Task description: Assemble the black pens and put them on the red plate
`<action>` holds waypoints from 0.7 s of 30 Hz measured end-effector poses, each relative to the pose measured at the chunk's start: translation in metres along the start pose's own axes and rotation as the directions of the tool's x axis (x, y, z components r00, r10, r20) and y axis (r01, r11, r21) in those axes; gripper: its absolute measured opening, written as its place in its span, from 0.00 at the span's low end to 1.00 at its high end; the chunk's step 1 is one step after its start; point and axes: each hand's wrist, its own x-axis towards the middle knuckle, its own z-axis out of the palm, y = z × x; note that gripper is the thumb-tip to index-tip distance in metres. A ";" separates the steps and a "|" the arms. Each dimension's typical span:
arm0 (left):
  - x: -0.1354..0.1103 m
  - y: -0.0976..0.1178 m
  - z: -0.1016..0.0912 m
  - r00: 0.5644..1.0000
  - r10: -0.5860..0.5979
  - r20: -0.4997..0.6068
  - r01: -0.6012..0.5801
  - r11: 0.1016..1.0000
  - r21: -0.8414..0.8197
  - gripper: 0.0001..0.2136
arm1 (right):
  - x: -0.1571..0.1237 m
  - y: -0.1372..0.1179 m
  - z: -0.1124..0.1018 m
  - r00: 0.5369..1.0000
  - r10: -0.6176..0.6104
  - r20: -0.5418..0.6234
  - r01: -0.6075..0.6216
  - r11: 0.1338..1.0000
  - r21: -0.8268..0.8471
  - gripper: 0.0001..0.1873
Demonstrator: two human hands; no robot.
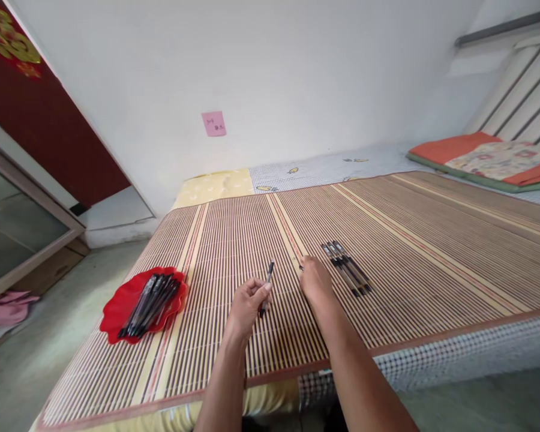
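The left hand point(247, 303) pinches a pen point(266, 287) lightly at its lower end; it could tip out. The right hand point(315, 281) is clenched on a small dark piece point(301, 268), just left of the loose pens point(347, 267), which a nudge could scatter.

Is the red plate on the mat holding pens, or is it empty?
Holding pens: the red plate carries a bundle of dark pens lying flat across it, tips toward its near-left rim.

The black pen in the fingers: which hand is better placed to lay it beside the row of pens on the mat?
Probably the right hand: it rests next to the row of black pens on the striped bamboo mat. The left hand holds the black pen, farther from that row.
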 end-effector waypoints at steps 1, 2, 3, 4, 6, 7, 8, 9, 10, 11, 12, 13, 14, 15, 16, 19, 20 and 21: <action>0.000 0.000 0.000 1.000 -0.002 0.001 0.002 1.000 0.002 0.19 | -0.001 0.001 -0.001 1.000 0.013 0.008 -0.014 1.000 0.025 0.17; 0.000 0.000 0.000 1.000 -0.006 0.004 0.006 1.000 0.006 0.19 | -0.001 0.003 -0.003 1.000 0.020 0.022 -0.021 0.998 0.054 0.16; -0.001 0.000 0.000 1.000 -0.010 0.007 0.010 1.000 0.010 0.18 | -0.002 0.004 -0.004 0.999 0.018 0.037 -0.021 0.996 0.090 0.13; -0.001 0.000 0.000 1.000 -0.013 0.013 0.013 1.000 0.012 0.18 | -0.002 0.005 -0.006 0.999 0.006 0.049 -0.013 0.991 0.132 0.11; -0.001 0.000 0.000 0.999 -0.010 0.030 0.009 1.000 0.010 0.18 | -0.002 0.006 -0.009 0.998 -0.033 0.060 0.018 0.972 0.233 0.09; -0.001 -0.001 0.000 0.999 -0.002 0.041 0.001 1.000 0.007 0.18 | -0.001 0.007 -0.010 0.997 -0.054 0.059 0.036 0.960 0.277 0.09; -0.001 -0.001 0.000 0.999 0.007 0.053 -0.007 1.000 0.005 0.17 | 0.000 0.007 -0.012 0.996 -0.075 0.050 0.054 0.940 0.336 0.10; -0.001 -0.001 0.000 0.998 0.013 0.065 -0.014 1.000 0.005 0.16 | 0.001 0.007 -0.013 0.996 -0.088 0.031 0.067 0.903 0.424 0.10; -0.001 -0.002 0.000 0.997 0.018 0.078 -0.018 1.000 0.005 0.16 | 0.002 0.007 -0.014 0.996 -0.088 0.005 0.072 0.841 0.536 0.11; -0.001 -0.002 -0.001 0.996 0.021 0.089 -0.021 1.000 0.005 0.15 | 0.003 0.007 -0.016 0.997 -0.078 -0.023 0.074 0.749 0.659 0.11; -0.001 -0.002 -0.001 0.995 0.021 0.099 -0.022 1.000 0.009 0.15 | 0.003 0.007 -0.017 0.997 -0.062 -0.045 0.074 0.630 0.773 0.11; -0.002 -0.003 -0.001 0.994 0.019 0.107 -0.020 1.000 0.016 0.14 | 0.003 0.007 -0.019 0.997 -0.041 -0.061 0.073 0.495 0.866 0.12; -0.002 -0.003 -0.001 0.993 0.016 0.113 -0.019 1.000 0.024 0.14 | 0.003 0.006 -0.021 0.997 -0.025 -0.066 0.071 0.369 0.927 0.14; -0.002 -0.003 -0.001 0.993 0.013 0.118 -0.017 0.999 0.032 0.13 | 0.002 0.005 -0.024 0.997 -0.014 -0.069 0.071 0.274 0.959 0.15; -0.002 -0.003 -0.001 0.993 0.009 0.122 -0.014 0.999 0.039 0.13 | 0.001 0.004 -0.026 0.997 -0.008 -0.074 0.074 0.199 0.977 0.16; -0.002 -0.003 0.000 0.992 0.003 0.129 -0.008 0.999 0.038 0.13 | -0.003 0.002 -0.033 0.996 0.019 -0.091 0.089 0.077 0.993 0.15; -0.002 -0.003 0.000 0.991 0.004 0.133 -0.009 0.999 0.036 0.13 | -0.004 0.001 -0.034 0.996 0.020 -0.092 0.090 0.066 0.994 0.15; -0.002 -0.003 0.000 0.990 0.005 0.138 -0.010 0.999 0.036 0.13 | -0.004 0.001 -0.035 0.996 0.017 -0.089 0.088 0.062 0.994 0.15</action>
